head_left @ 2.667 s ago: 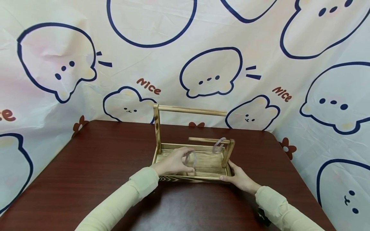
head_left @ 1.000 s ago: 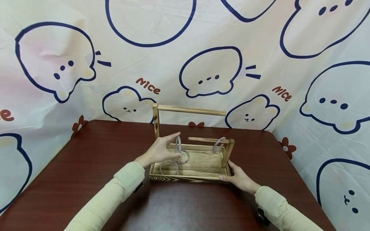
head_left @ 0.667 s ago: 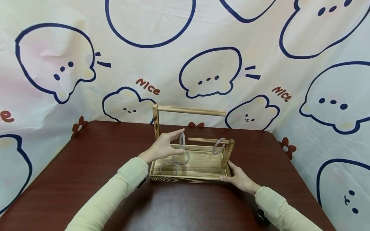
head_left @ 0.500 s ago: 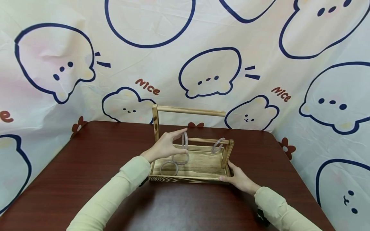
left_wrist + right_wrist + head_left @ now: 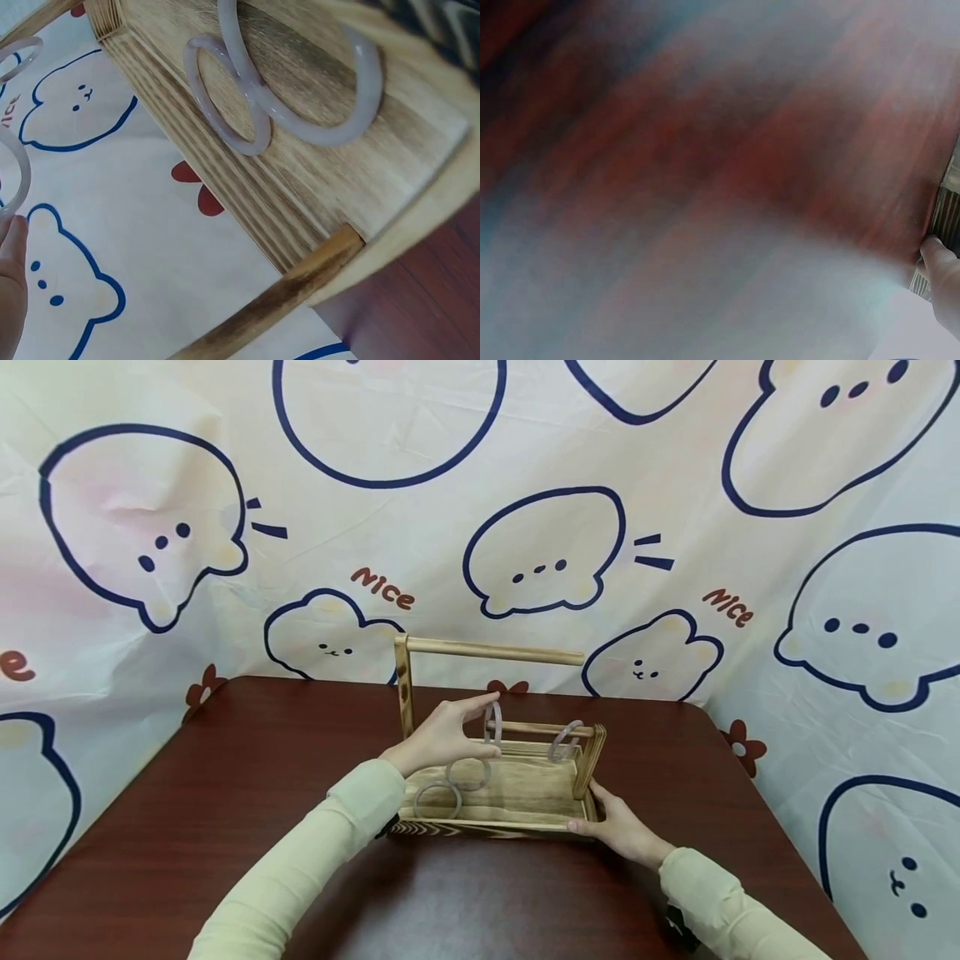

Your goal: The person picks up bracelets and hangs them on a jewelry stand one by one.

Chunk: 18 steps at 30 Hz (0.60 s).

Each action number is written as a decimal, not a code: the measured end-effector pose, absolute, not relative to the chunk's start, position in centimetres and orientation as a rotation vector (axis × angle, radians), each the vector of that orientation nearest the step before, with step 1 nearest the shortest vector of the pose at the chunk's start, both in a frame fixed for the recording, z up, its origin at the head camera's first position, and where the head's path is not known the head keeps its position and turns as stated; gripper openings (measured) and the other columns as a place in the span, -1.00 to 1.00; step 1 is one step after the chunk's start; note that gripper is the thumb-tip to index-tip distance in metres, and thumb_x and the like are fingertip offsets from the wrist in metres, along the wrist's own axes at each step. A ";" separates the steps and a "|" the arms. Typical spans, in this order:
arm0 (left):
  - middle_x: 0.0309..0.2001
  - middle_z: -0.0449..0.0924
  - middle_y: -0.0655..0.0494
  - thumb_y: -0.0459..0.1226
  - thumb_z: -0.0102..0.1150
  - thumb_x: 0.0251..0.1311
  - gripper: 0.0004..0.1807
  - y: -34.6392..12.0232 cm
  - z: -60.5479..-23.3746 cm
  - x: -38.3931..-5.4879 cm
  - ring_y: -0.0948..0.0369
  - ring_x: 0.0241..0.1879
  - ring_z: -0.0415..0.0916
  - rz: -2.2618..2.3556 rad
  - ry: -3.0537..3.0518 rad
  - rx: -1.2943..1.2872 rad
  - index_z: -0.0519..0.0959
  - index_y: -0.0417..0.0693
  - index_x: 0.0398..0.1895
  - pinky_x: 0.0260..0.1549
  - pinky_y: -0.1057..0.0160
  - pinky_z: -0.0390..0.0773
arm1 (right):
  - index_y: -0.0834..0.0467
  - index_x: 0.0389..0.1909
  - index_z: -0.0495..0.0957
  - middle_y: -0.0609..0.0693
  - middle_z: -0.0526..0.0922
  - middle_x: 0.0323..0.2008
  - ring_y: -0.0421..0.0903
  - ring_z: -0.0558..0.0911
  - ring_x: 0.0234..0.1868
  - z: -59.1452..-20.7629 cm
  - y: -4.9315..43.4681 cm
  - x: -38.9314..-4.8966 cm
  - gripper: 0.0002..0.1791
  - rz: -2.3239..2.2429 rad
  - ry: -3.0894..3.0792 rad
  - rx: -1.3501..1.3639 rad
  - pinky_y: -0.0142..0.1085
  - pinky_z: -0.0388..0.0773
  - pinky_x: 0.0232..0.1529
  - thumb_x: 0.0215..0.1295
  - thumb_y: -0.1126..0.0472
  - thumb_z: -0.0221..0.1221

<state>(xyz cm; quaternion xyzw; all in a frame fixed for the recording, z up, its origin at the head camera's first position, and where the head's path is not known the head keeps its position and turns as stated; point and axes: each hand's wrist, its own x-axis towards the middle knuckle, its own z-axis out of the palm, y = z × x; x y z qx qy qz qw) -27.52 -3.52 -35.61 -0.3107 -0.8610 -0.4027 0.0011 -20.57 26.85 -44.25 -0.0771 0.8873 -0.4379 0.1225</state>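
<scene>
My left hand (image 5: 442, 739) pinches a pale, translucent bangle (image 5: 498, 723) upright between thumb and fingers. That bangle overlaps the free left end of the lower wooden rod (image 5: 528, 727) in the head view. Another bangle (image 5: 555, 748) hangs on this rod near its right post. Two more bangles lie in the wooden tray, one (image 5: 324, 136) overlapping the other (image 5: 193, 71) in the left wrist view. My right hand (image 5: 626, 828) grips the front right corner of the wooden tray (image 5: 510, 832), thumb at the front rim and fingers behind the post.
A taller left post (image 5: 405, 689) carries the upper rod (image 5: 491, 650), which extends right and carries nothing. The stand sits on a dark red-brown table (image 5: 300, 727). A cloth backdrop (image 5: 435, 527) with cartoon drawings hangs behind. The right wrist view is mostly blurred tabletop.
My left hand first lifts a bangle up and left out of the tray, then carries it right to the lower rod's free end. The right hand keeps its hold on the tray corner.
</scene>
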 end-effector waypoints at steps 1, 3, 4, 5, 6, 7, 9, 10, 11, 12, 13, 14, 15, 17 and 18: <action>0.32 0.25 0.08 -0.05 0.40 -0.11 -0.12 -3.4 -35.6 -27.6 0.13 0.24 0.29 -1.257 -2.705 -0.983 0.21 0.20 0.35 0.17 0.13 0.34 | 0.32 0.41 -0.19 0.28 -0.11 0.41 0.19 -0.11 0.41 -44.3 26.8 -20.6 0.06 -1.281 2.590 -0.225 0.13 -0.01 0.30 0.09 0.02 0.28; 0.31 0.26 0.10 -0.03 0.39 -0.12 -0.11 -3.0 -35.4 -27.7 0.16 0.26 0.27 -1.232 -2.704 -1.005 0.21 0.19 0.35 0.17 0.11 0.33 | 0.33 0.40 -0.20 0.29 -0.12 0.40 0.21 -0.12 0.40 -44.3 26.9 -20.6 0.06 -1.265 2.597 -0.237 0.14 -0.01 0.30 0.10 0.01 0.26; 0.31 0.27 0.11 -0.02 0.39 -0.12 -0.11 -2.9 -35.4 -27.7 0.16 0.26 0.26 -1.219 -2.706 -1.015 0.21 0.18 0.35 0.17 0.10 0.33 | 0.33 0.40 -0.20 0.29 -0.12 0.40 0.21 -0.12 0.40 -44.2 26.9 -20.6 0.06 -1.259 2.600 -0.241 0.15 -0.01 0.30 0.11 0.01 0.26; 0.30 0.28 0.11 0.00 0.39 -0.12 -0.11 -2.7 -35.3 -27.8 0.16 0.26 0.26 -1.209 -2.709 -1.023 0.21 0.19 0.35 0.17 0.10 0.34 | 0.32 0.41 -0.19 0.27 -0.12 0.41 0.19 -0.12 0.41 -44.2 26.9 -20.5 0.06 -1.267 2.595 -0.230 0.14 -0.02 0.30 0.10 0.01 0.27; 0.30 0.29 0.10 0.01 0.39 -0.12 -0.10 -2.6 -35.3 -27.8 0.16 0.26 0.27 -1.207 -2.714 -1.030 0.20 0.19 0.35 0.16 0.10 0.35 | 0.32 0.40 -0.19 0.27 -0.12 0.41 0.20 -0.12 0.40 -44.2 26.9 -20.5 0.06 -1.263 2.598 -0.229 0.14 -0.02 0.30 0.10 0.01 0.27; 0.29 0.30 0.09 0.02 0.39 -0.13 -0.10 -2.4 -35.2 -27.9 0.16 0.26 0.27 -1.204 -2.721 -1.032 0.20 0.20 0.35 0.16 0.11 0.35 | 0.31 0.41 -0.19 0.27 -0.12 0.41 0.19 -0.12 0.41 -44.2 26.9 -20.6 0.06 -1.260 2.598 -0.224 0.14 -0.02 0.31 0.10 0.01 0.27; 0.27 0.32 0.06 0.02 0.39 -0.13 -0.09 -2.1 -35.1 -28.0 0.17 0.25 0.29 -1.204 -2.734 -1.035 0.19 0.22 0.36 0.13 0.12 0.37 | 0.33 0.40 -0.21 0.28 -0.13 0.41 0.20 -0.13 0.40 -44.1 26.9 -20.5 0.06 -1.247 2.604 -0.236 0.15 -0.02 0.30 0.11 0.01 0.26; 0.27 0.33 0.05 0.02 0.39 -0.13 -0.09 -2.0 -35.1 -28.0 0.18 0.24 0.30 -1.208 -2.740 -1.034 0.19 0.22 0.36 0.11 0.13 0.39 | 0.32 0.40 -0.20 0.28 -0.13 0.41 0.19 -0.13 0.41 -44.1 26.9 -20.5 0.06 -1.252 2.603 -0.233 0.15 -0.03 0.30 0.10 0.01 0.26; 0.26 0.34 0.03 0.00 0.40 -0.14 -0.09 -1.8 -35.1 -28.0 0.17 0.23 0.31 -1.216 -2.743 -1.036 0.19 0.22 0.36 0.10 0.13 0.40 | 0.32 0.40 -0.20 0.28 -0.13 0.41 0.19 -0.13 0.41 -44.1 26.9 -20.5 0.06 -1.255 2.603 -0.232 0.14 -0.03 0.30 0.10 0.02 0.27; 0.25 0.35 0.02 0.00 0.40 -0.14 -0.09 -1.7 -35.1 -28.1 0.18 0.22 0.32 -1.219 -2.748 -1.039 0.19 0.23 0.36 0.09 0.14 0.40 | 0.32 0.40 -0.20 0.28 -0.12 0.41 0.19 -0.12 0.41 -44.1 26.8 -20.6 0.06 -1.255 2.604 -0.235 0.14 -0.02 0.30 0.10 0.02 0.27; 0.25 0.35 0.02 -0.02 0.40 -0.14 -0.09 -1.5 -35.1 -28.1 0.18 0.22 0.33 -1.223 -2.753 -1.042 0.19 0.23 0.36 0.07 0.14 0.41 | 0.32 0.40 -0.21 0.28 -0.12 0.41 0.19 -0.12 0.41 -44.2 26.8 -20.6 0.06 -1.252 2.607 -0.240 0.14 -0.02 0.30 0.11 0.01 0.26; 0.26 0.35 0.02 -0.02 0.40 -0.13 -0.09 -1.4 -35.2 -28.2 0.18 0.21 0.34 -1.222 -2.759 -1.049 0.18 0.23 0.36 0.06 0.14 0.42 | 0.33 0.40 -0.21 0.28 -0.12 0.41 0.20 -0.12 0.40 -44.2 26.8 -20.6 0.06 -1.250 2.608 -0.244 0.14 -0.02 0.30 0.11 0.01 0.26; 0.27 0.33 0.03 -0.01 0.40 -0.13 -0.09 -1.2 -35.2 -28.2 0.18 0.20 0.34 -1.212 -2.768 -1.054 0.18 0.23 0.36 0.06 0.14 0.42 | 0.32 0.41 -0.20 0.27 -0.12 0.41 0.19 -0.12 0.41 -44.2 26.8 -20.6 0.06 -1.254 2.605 -0.238 0.14 -0.02 0.30 0.10 0.01 0.26; 0.28 0.31 0.05 0.01 0.38 -0.12 -0.09 -1.0 -35.2 -28.2 0.17 0.21 0.33 -1.196 -2.785 -1.062 0.17 0.25 0.36 0.09 0.12 0.40 | 0.31 0.41 -0.19 0.26 -0.11 0.41 0.18 -0.11 0.41 -44.4 26.8 -20.6 0.06 -1.257 2.603 -0.232 0.14 -0.02 0.31 0.10 0.01 0.27; 0.29 0.30 0.07 0.03 0.37 -0.11 -0.09 -0.9 -35.2 -28.3 0.18 0.21 0.33 -1.178 -2.795 -1.062 0.17 0.26 0.36 0.10 0.12 0.40 | 0.31 0.41 -0.19 0.26 -0.10 0.41 0.18 -0.11 0.41 -44.4 26.8 -20.6 0.06 -1.257 2.604 -0.234 0.14 -0.02 0.30 0.10 0.01 0.27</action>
